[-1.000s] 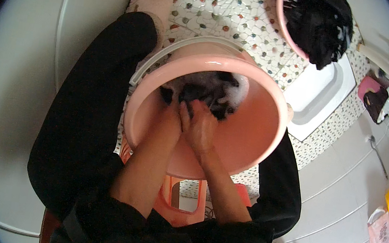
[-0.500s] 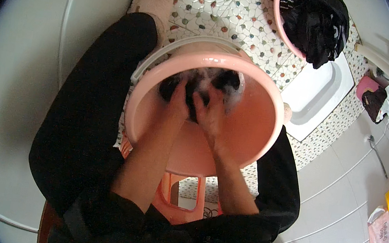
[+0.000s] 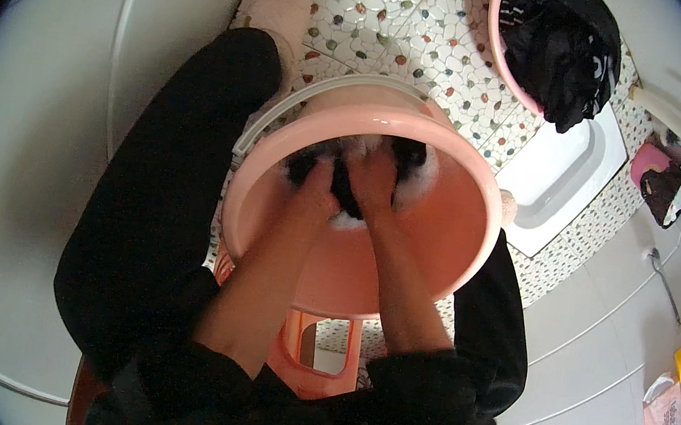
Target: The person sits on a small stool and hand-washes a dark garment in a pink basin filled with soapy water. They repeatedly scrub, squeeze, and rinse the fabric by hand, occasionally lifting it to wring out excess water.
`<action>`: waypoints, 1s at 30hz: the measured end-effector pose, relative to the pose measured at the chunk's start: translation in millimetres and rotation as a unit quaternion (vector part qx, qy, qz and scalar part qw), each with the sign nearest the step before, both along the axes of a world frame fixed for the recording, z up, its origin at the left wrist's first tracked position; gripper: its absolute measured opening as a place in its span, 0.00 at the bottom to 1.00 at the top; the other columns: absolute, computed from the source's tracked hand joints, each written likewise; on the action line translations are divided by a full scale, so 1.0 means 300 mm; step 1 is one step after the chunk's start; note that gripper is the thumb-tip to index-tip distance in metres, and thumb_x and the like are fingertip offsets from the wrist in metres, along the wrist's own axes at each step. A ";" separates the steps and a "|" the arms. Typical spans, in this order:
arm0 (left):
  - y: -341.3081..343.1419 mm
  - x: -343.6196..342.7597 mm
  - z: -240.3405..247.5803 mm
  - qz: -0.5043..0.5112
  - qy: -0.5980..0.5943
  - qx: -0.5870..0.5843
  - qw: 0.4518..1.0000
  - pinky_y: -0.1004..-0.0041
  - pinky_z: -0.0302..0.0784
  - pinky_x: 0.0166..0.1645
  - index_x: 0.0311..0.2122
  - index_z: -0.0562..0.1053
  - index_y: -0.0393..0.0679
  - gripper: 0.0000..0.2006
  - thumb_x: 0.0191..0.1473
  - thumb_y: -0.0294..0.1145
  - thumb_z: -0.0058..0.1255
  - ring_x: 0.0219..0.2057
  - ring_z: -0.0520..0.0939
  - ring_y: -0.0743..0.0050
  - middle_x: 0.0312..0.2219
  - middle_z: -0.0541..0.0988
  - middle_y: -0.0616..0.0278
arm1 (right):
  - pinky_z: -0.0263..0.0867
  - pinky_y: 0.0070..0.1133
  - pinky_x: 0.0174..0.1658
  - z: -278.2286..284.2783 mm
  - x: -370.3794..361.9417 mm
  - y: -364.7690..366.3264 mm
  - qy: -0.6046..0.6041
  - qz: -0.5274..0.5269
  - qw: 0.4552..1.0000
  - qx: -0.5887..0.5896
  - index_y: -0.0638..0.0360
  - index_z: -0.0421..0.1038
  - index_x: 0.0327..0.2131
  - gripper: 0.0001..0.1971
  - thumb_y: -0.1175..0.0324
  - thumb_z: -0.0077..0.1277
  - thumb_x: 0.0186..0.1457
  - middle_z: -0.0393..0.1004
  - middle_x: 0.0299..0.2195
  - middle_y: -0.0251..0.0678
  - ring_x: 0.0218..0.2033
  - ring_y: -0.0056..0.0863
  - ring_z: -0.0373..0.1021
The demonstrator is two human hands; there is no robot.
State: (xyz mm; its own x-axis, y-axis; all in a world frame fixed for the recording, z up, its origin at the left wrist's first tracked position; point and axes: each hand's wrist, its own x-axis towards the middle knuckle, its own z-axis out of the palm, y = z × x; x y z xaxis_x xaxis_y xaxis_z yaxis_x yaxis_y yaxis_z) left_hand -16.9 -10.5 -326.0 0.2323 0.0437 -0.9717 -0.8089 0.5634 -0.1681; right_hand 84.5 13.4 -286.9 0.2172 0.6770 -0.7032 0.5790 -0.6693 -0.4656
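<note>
**Both hands down in the suds, and the sleeves are close!**

Nearest first: your right sleeve (image 3: 418, 377) sits bunched just short of the bucket (image 3: 441, 234). Should it slip down, it could get soaked. Into the bucket now! Your left hand (image 3: 323, 183) and right hand (image 3: 373, 175) are on the black cloth (image 3: 347, 192), with suds (image 3: 424, 182) around it. Fingertips are hidden, so whether they grip it or only press, I can't tell. A hard shove to one side might rock the bucket and slop suds over. No label shows on the bucket.

Beyond it, to the right, comes the squat pan (image 3: 574, 170); past that, black clothes (image 3: 558, 61) overhang the basin (image 3: 499, 53). If that heap shifts, it could slide into the pan. Pale marks on it are unreadable. Far right of the bucket, a pink packet (image 3: 662, 418) carries print.
</note>
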 end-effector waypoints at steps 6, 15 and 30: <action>-0.045 -0.039 0.044 -0.003 0.013 0.052 0.999 0.56 0.75 0.54 0.53 0.69 0.43 0.17 0.67 0.41 0.39 0.47 0.77 0.56 0.47 0.76 0.54 | 0.71 0.38 0.43 0.287 -0.104 -0.111 0.018 0.022 0.996 0.086 0.61 0.76 0.40 0.18 0.56 0.55 0.54 0.76 0.39 0.54 0.39 0.49 0.75; -0.021 0.033 -0.018 -0.038 0.013 0.051 0.998 0.58 0.75 0.54 0.54 0.68 0.43 0.18 0.67 0.42 0.37 0.47 0.77 0.57 0.47 0.76 0.54 | 0.69 0.42 0.45 -0.151 0.034 0.019 -0.063 0.088 0.992 -0.061 0.62 0.71 0.46 0.17 0.64 0.49 0.56 0.73 0.43 0.57 0.43 0.55 0.72; -0.039 0.052 -0.031 -0.020 0.023 0.024 0.999 0.59 0.76 0.53 0.53 0.69 0.44 0.17 0.67 0.42 0.38 0.47 0.77 0.61 0.46 0.77 0.56 | 0.68 0.44 0.42 -0.204 0.010 0.004 -0.129 0.172 0.972 0.091 0.63 0.74 0.41 0.14 0.64 0.49 0.55 0.76 0.37 0.52 0.39 0.53 0.73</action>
State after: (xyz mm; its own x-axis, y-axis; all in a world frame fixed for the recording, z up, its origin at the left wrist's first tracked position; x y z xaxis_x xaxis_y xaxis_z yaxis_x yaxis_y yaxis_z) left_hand -1.3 -22.3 -335.5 0.1901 0.0825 -0.9783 -0.7916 0.6022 -0.1030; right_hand 87.5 14.6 -348.2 0.1094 0.8489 -0.5171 0.8675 -0.3355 -0.3673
